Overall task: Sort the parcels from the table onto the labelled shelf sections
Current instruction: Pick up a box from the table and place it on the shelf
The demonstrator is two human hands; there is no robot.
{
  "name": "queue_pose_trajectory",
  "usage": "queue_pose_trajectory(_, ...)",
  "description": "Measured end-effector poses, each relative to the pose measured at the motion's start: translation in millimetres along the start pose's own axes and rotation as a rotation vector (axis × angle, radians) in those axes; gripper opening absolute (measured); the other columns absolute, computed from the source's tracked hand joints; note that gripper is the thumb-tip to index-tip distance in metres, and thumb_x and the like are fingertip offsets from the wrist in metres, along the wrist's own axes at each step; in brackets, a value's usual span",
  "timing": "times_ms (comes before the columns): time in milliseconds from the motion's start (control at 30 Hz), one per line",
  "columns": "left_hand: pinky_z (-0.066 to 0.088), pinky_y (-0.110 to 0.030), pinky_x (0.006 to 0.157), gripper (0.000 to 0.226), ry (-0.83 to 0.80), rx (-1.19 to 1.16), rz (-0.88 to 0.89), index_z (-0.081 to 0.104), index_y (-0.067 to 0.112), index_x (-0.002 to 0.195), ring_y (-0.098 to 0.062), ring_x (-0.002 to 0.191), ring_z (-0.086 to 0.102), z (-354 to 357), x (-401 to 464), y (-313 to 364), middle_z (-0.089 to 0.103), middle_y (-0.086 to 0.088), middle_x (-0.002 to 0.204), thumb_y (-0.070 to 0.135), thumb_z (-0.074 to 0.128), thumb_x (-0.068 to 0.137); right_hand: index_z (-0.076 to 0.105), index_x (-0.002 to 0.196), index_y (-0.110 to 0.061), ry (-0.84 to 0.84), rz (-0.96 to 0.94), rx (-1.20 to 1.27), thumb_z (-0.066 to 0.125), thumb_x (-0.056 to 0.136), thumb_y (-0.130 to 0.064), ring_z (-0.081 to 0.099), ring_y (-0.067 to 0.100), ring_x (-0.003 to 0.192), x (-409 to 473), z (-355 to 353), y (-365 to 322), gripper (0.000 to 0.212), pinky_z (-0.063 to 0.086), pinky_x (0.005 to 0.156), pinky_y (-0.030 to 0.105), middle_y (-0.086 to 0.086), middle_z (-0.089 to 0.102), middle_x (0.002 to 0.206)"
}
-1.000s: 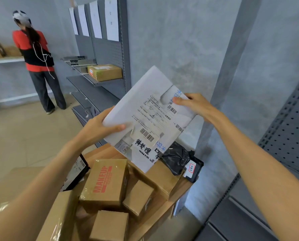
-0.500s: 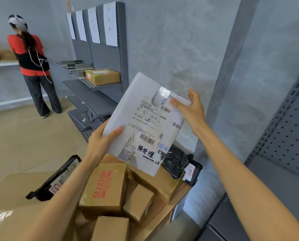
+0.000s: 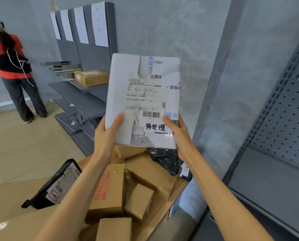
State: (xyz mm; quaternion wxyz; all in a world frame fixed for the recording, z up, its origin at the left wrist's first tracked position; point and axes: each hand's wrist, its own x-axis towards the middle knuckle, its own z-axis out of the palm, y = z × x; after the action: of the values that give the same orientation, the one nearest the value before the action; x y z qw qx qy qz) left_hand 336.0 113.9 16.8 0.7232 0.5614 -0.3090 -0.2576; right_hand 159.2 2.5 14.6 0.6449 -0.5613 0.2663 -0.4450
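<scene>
**White parcel held upright, label facing the reader**

The left hand (image 3: 107,136) and the right hand (image 3: 178,136) each grip a lower corner of the white parcel (image 3: 141,101), thumbs on the front and the other fingers hidden behind it. The parcel rises from the fingers with its long axis nearly vertical, above the table (image 3: 173,197) and its heap of boxes (image 3: 108,190). Labelled shelves (image 3: 86,87) stand far left, another shelf (image 3: 276,171) near right. I judge the right hand is closer to a shelf.
</scene>
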Motion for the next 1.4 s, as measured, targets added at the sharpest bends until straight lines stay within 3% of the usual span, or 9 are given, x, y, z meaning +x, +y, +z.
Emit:
queue_pose_trajectory(133,0.056,-0.039,0.085,0.059,-0.146,0.008,-0.010,0.054,0.033,0.127,-0.015,0.103,0.066,2.4,-10.2,-0.9,0.067,0.010,0.116,0.056,0.068,0.074,0.055,0.132,-0.026,0.094,-0.046,0.007,0.073,0.082,-0.028,0.071,0.018,0.098,-16.3,-8.6,-6.9,0.052,0.058,0.069,0.027,-0.002,0.072,0.113)
queue_pose_trajectory(367,0.051,-0.040,0.093,0.052,-0.412,-0.017,0.050,0.045,0.048,0.132,-0.012,0.112,0.062,12.7,-20.0,-0.6,0.061,0.016,0.126,0.051,0.064,0.083,0.063,0.114,-0.030,0.182,-0.055,-0.028,0.076,0.078,-0.029,0.073,0.017,0.091,-45.2,-35.6,-27.0,0.038,0.058,0.066,0.026,-0.003,0.075,0.104)
queue_pose_trajectory(667,0.052,-0.041,0.091,0.048,-0.512,-0.129,0.025,0.054,0.042,0.127,-0.014,0.109,0.064,52.9,-59.1,4.9,0.066,0.012,0.121,0.046,0.065,0.081,0.051,0.129,-0.028,0.287,-0.135,-0.061,0.075,0.067,-0.041,0.071,0.017,0.098,-113.5,-68.6,-61.3,0.068,0.058,0.072,0.030,-0.003,0.070,0.116)
queue_pose_trajectory(733,0.052,-0.040,0.091,0.045,-0.519,-0.151,0.023,0.056,0.043,0.124,-0.013,0.108,0.065,63.4,-75.2,6.8,0.066,0.012,0.120,0.046,0.066,0.081,0.051,0.127,-0.032,0.296,-0.156,-0.077,0.073,0.068,-0.041,0.071,0.014,0.097,-136.5,-77.7,-71.1,0.063,0.058,0.071,0.028,-0.007,0.071,0.114)
queue_pose_trajectory(933,0.057,-0.023,0.069,0.050,-0.601,-0.210,0.012,0.055,0.038,0.123,-0.013,0.099,0.069,94.5,-153.8,19.1,0.069,0.010,0.113,0.050,0.068,0.077,0.056,0.124,-0.034,0.329,-0.196,-0.141,0.070,0.075,-0.041,0.069,0.012,0.101,-233.4,-107.6,-103.0,0.052,0.057,0.074,0.023,-0.010,0.071,0.114)
queue_pose_trajectory(1100,0.057,-0.025,0.071,0.055,-0.688,-0.233,0.044,0.051,0.028,0.133,-0.015,0.098,0.069,105.9,-249.0,35.9,0.069,0.005,0.116,0.043,0.063,0.082,0.054,0.125,-0.037,0.434,-0.224,-0.160,0.069,0.073,-0.045,0.069,0.009,0.101,-337.3,-126.4,-122.1,0.055,0.058,0.081,0.028,-0.013,0.071,0.114)
queue_pose_trajectory(1233,0.058,-0.027,0.075,0.056,-0.743,-0.243,0.066,0.050,0.027,0.133,-0.016,0.101,0.067,106.5,-329.2,54.7,0.067,0.004,0.118,0.044,0.061,0.081,0.049,0.138,-0.033,0.538,-0.226,-0.162,0.070,0.068,-0.052,0.063,0.011,0.113,-424.8,-129.0,-140.2,0.076,0.049,0.101,0.040,-0.011,0.066,0.124)
queue_pose_trajectory(1333,0.056,-0.036,0.085,0.059,-0.806,-0.246,0.070,0.049,0.029,0.134,-0.018,0.107,0.065,110.7,-381.6,75.4,0.066,0.004,0.121,0.047,0.062,0.079,0.055,0.131,-0.031,0.632,-0.277,-0.180,0.070,0.069,-0.049,0.065,0.012,0.111,-488.8,-126.8,-161.1,0.066,0.048,0.102,0.043,-0.009,0.068,0.120)
queue_pose_trajectory(1400,0.056,-0.031,0.084,0.063,-0.855,-0.257,0.084,0.049,0.029,0.135,-0.014,0.105,0.066,118.0,-412.4,91.4,0.066,0.007,0.120,0.048,0.064,0.077,0.057,0.127,-0.031,0.699,-0.319,-0.193,0.070,0.071,-0.047,0.066,0.013,0.109,-528.2,-127.0,-177.3,0.059,0.050,0.099,0.044,-0.008,0.069,0.118)
